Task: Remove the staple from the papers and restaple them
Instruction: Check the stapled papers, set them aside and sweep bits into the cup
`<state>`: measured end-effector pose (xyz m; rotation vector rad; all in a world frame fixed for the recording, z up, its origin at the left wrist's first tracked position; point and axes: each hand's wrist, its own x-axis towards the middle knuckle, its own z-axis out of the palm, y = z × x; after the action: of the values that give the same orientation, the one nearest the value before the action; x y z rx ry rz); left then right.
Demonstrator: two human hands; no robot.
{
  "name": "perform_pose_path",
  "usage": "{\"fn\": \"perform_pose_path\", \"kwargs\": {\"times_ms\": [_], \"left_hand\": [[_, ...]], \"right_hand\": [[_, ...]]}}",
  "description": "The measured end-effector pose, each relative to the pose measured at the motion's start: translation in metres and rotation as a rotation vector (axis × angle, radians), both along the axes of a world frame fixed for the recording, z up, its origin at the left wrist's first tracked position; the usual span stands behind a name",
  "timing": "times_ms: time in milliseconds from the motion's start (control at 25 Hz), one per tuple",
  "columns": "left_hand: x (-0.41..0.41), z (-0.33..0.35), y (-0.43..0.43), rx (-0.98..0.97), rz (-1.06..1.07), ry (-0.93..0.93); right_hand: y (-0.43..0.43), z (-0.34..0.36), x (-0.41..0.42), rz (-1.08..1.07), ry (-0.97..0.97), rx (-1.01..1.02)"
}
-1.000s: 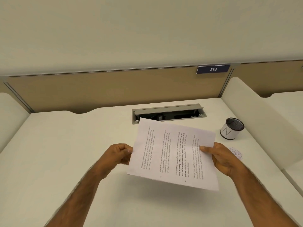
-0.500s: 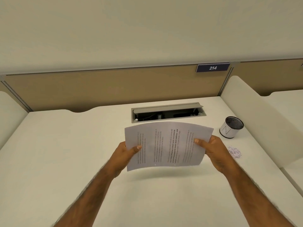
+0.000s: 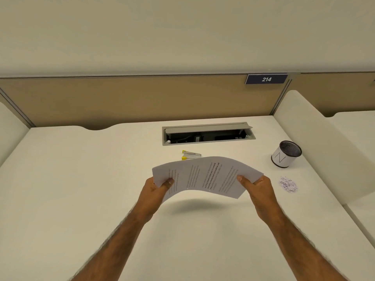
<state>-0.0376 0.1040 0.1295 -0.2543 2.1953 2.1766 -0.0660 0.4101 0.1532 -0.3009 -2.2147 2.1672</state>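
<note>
The left hand point(image 3: 157, 189) is pinching the left edge of the white printed paper sheets point(image 3: 205, 175), which are arching above the middle of the cream desk point(image 3: 81, 179), nearer than the yellow-and-silver stapler point(image 3: 190, 155); the right hand point(image 3: 257, 189) is pinching their right edge

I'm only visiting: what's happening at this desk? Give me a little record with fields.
Papers: bowed upward, held above the desk
Left hand: grips the papers' left edge
Right hand: grips their right edge
Stapler: lies on the desk beyond the papers, untouched
Mesh cup: stands upright, far right
Paper scraps: small heap near the cup
</note>
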Motion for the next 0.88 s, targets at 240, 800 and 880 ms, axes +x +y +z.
{"fn": "perform_pose_path", "kwargs": {"times_ms": [240, 800, 880], "left_hand": [[0.008, -0.021, -0.005, -0.012, -0.049, 0.001], [0.02, -0.051, 0.0, 0.02, 0.031, -0.099], [0.018, -0.048, -0.001, 0.025, 0.054, -0.093]], "right_hand": [[0.002, -0.012, 0.004, 0.135, -0.042, 0.062], [0.001, -0.037, 0.01, -0.002, -0.148, 0.044], [0.001, -0.035, 0.008, -0.017, -0.125, 0.035]]}}
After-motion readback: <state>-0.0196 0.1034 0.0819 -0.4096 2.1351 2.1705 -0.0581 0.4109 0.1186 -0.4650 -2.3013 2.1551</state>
